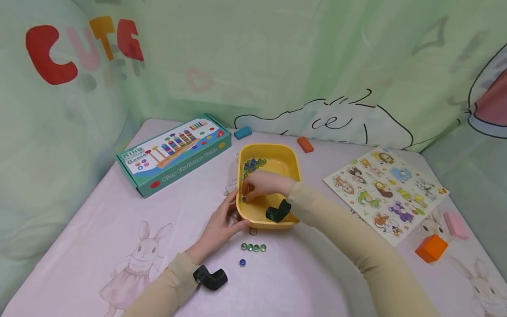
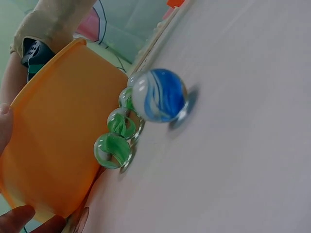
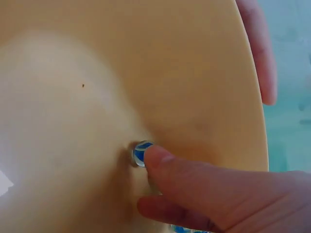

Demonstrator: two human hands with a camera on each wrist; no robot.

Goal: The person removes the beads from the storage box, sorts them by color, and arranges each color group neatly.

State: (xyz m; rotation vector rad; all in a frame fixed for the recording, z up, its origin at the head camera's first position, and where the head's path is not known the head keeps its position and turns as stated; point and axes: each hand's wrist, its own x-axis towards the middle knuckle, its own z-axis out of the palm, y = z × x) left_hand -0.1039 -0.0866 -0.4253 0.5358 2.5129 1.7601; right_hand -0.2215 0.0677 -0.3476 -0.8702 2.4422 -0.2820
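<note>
Pink bunny-print cloth is covering the bench [image 1: 99,207], and green cartoon curtains are hanging behind it. At the far left a Ring Challenge Game box [image 1: 174,154] is lying flat, well apart from the work. The left hand [image 1: 222,224] is bracing the near left corner of the yellow tub [image 1: 277,154], its fingers curling against the outer wall; this grip is best kept firm so the tub is not sliding while the other hand is working inside. Just in front of the tub, four green marbles [image 1: 253,247] are lying in a row, with one blue marble [image 1: 242,263] lying nearer the person. Inside the tub, the right hand [image 1: 263,184] is reaching down to the floor by the left wall, where a fingertip is touching a blue marble in the tub [image 3: 141,153]; whether it is already pinching that marble cannot be told. A thumb brought against the opposite side before lifting would probably stop it rolling off. A cluster of marbles [image 1: 252,165] is resting in the far left corner. To the right, an animal puzzle board [image 1: 386,191] is lying flat, with an orange block [image 1: 431,248] near it.
</note>
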